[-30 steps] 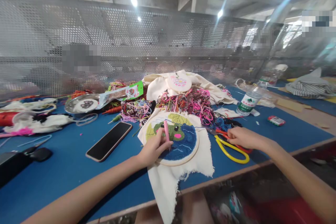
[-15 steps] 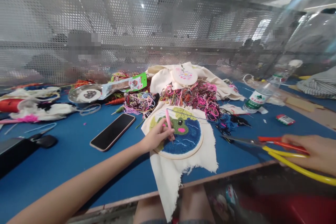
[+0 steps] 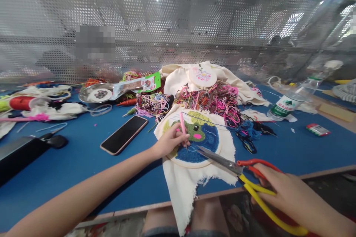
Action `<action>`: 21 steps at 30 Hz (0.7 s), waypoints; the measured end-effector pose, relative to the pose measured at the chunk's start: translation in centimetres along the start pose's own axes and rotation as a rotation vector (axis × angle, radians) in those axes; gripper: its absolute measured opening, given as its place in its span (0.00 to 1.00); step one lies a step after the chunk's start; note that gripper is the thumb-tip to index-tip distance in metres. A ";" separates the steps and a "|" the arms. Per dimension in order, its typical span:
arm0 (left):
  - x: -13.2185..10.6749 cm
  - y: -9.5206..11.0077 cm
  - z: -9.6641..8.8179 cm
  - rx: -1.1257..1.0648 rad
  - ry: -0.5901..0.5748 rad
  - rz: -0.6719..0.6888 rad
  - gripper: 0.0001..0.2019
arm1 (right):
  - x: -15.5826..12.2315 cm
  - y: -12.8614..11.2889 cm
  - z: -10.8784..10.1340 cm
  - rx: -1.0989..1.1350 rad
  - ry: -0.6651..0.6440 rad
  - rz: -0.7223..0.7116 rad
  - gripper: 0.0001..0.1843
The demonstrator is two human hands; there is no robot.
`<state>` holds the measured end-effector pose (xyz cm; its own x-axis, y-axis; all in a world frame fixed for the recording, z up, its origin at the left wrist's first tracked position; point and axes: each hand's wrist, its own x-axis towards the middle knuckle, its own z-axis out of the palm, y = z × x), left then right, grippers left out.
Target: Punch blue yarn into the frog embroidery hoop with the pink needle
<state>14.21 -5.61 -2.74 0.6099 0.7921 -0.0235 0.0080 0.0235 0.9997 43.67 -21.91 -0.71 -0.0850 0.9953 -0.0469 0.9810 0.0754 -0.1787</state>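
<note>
My left hand [image 3: 172, 139] is closed around a pink punch needle [image 3: 183, 126], held upright with its thin metal tip at the blue stitched area. Dark blue yarn [image 3: 205, 119] trails from its top toward the right. Beneath lies an embroidery hoop [image 3: 191, 165] with cream fabric [image 3: 182, 189], stitched with a green frog face [image 3: 197, 129] on blue. My right hand [image 3: 274, 183] grips scissors [image 3: 230, 163] with one red and one yellow handle. Their blades reach over the hoop's lower right, pointing at the needle tip without touching it, and look slightly parted.
A phone [image 3: 124, 135] lies left of the hoop. Behind it are tangled yarn [image 3: 208, 100], another hoop [image 3: 202, 76], a snack packet [image 3: 136, 86] and a metal bowl [image 3: 96, 94]. On the right stand a plastic bottle [image 3: 285, 107] and a small red-and-green packet [image 3: 318, 130]. A perforated metal screen [image 3: 172, 18] closes the back.
My right hand has brought the scissors leftward from the table's right side to over the hoop. The left hand stays on the punch needle. The view has shifted slightly.
</note>
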 end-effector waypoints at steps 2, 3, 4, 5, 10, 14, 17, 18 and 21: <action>0.0 -0.1 0.0 -0.011 -0.006 0.002 0.16 | 0.3 -0.4 0.5 0.005 -0.092 0.004 0.13; 0.1 -0.1 0.0 -0.017 -0.008 0.002 0.16 | 0.4 -0.5 0.7 -0.013 -0.100 0.010 0.12; 0.1 -0.1 0.0 -0.023 -0.009 0.002 0.16 | 0.5 -0.5 0.8 -0.029 -0.104 0.011 0.12; 0.1 -0.1 0.0 -0.028 -0.008 0.000 0.17 | 0.6 -0.6 0.9 -0.039 -0.110 0.010 0.12; 0.0 0.1 0.2 -0.034 -0.004 -0.008 0.18 | 1.2 -0.7 0.7 -0.048 -0.157 -0.007 0.12; 0.0 0.1 0.2 -0.028 -0.001 -0.013 0.17 | 1.6 -0.5 0.3 -0.031 -0.178 -0.035 0.11; 0.0 0.1 0.3 -0.032 0.004 -0.017 0.17 | 1.9 -0.4 -0.2 -0.050 -0.161 -0.056 0.12; 0.0 0.1 0.3 -0.032 0.005 -0.018 0.17 | 2.0 -0.3 -0.4 -0.058 -0.156 -0.064 0.13; 0.0 0.1 0.3 -0.035 0.000 -0.020 0.17 | 2.3 -0.4 -0.9 -0.066 -0.167 -0.082 0.14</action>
<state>14.44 -5.75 -2.60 0.6101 0.7911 -0.0439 -0.0071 0.0609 0.9981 43.28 -19.62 0.16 -0.1874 0.9620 -0.1986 0.9784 0.1649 -0.1245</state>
